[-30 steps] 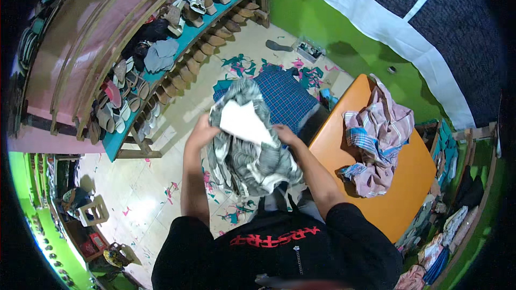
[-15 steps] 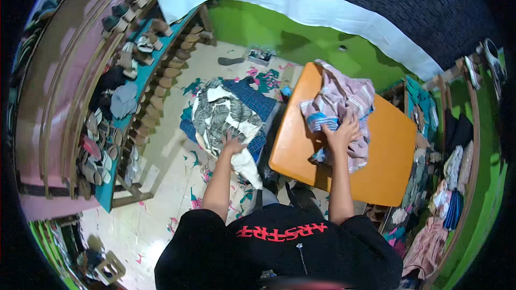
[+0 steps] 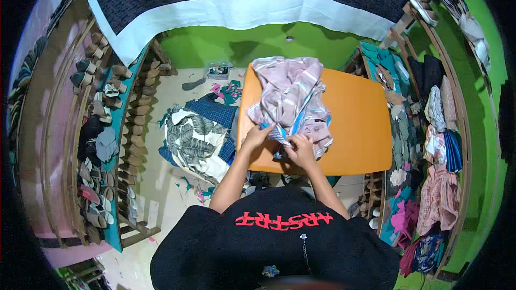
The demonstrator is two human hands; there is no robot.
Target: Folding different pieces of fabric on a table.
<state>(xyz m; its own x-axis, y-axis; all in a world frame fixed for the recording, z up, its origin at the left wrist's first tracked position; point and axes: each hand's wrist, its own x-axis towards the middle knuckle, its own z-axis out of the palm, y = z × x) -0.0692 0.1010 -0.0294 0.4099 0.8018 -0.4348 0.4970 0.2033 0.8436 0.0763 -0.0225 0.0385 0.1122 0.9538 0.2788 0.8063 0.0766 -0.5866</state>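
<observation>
A crumpled mauve cloth (image 3: 287, 88) with pale stripes and blue-edged parts lies on the left part of an orange table (image 3: 360, 123). Both hands are at its near end. My left hand (image 3: 257, 136) pinches the cloth beside a blue-and-white striped section (image 3: 279, 133). Just to the right, my right hand (image 3: 301, 150) has its fingers closed on the same end of the cloth. The fingertips are partly hidden in the folds. A small dark patterned piece shows below the striped section, near the table's front edge.
On the floor left of the table lie a black-and-white leaf-print cloth (image 3: 188, 138) and a blue checked cloth (image 3: 212, 110), among scattered scraps. Shoe racks (image 3: 131, 129) line the left side. Clothes (image 3: 438, 198) hang at the right, and a small clear box (image 3: 219, 71) stands by the green wall.
My left hand has left the leaf-print cloth and come over to the mauve cloth. My right hand, earlier spread on it, now grips its near end. The view has turned right.
</observation>
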